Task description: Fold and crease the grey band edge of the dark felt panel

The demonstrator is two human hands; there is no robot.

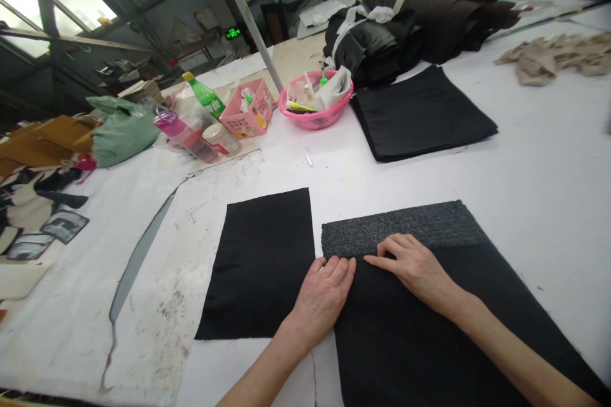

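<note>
A large black fabric sheet (405, 331) lies before me, with a speckled dark grey strip (396, 229) along its far side. My left hand (324, 292) is at the sheet's left corner, fingers pressed together on the edge where black meets grey. Along the same edge, a little to the right, my right hand (417, 267) has its thumb and bent fingers closed on the black fabric. The fingertips' undersides are hidden. To the left, a smaller black fabric piece (262, 267) lies flat, partly behind my left hand.
Beyond my hands sit a stack of black sheets (424, 114), a pink basket (317, 117) of small items and a pink box (248, 114). Dark rolled material (439, 13) lies behind. Bottles and a green bag (124, 130) stand left. The white table covering (143, 343) is torn.
</note>
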